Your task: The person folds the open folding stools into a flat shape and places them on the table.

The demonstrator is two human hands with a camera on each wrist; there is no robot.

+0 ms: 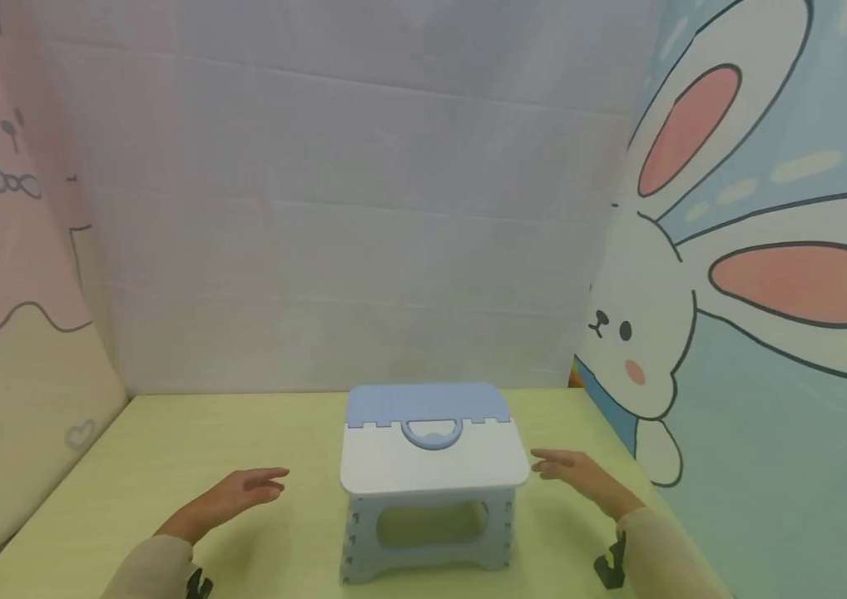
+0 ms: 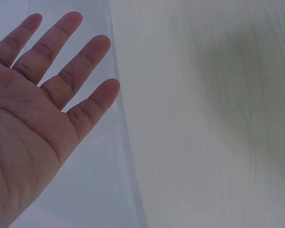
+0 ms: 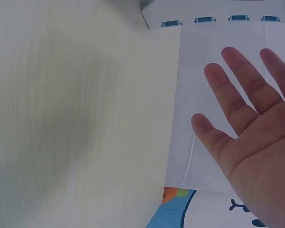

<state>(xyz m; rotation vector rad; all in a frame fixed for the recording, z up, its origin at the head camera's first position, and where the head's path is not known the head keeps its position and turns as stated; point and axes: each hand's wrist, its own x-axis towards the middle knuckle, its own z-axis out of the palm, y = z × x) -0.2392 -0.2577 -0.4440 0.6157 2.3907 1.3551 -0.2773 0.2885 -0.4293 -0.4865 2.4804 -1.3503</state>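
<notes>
A folding step stool [image 1: 434, 466] stands upright and unfolded on the table, its top part blue and part white, with a blue carry handle [image 1: 433, 441] lying in the middle of the top. To the left of the stool hovers my left hand [image 1: 232, 497], apart from it, with nothing in its grasp; the left wrist view shows its fingers [image 2: 78, 66] spread and straight. My right hand [image 1: 581, 478] is close to the stool's right edge, not visibly touching it. In the right wrist view its fingers [image 3: 230, 97] are extended and hold nothing, and part of the stool [image 3: 218, 12] shows at the top.
The pale wood-grain table [image 1: 259, 424] runs back to a white sheet [image 1: 349, 216]. A pink and cream printed panel [image 1: 12, 274] borders the left side. Along the right is a blue panel [image 1: 790, 441] printed with a white rabbit. Black straps [image 1: 611, 566] show near the wrists.
</notes>
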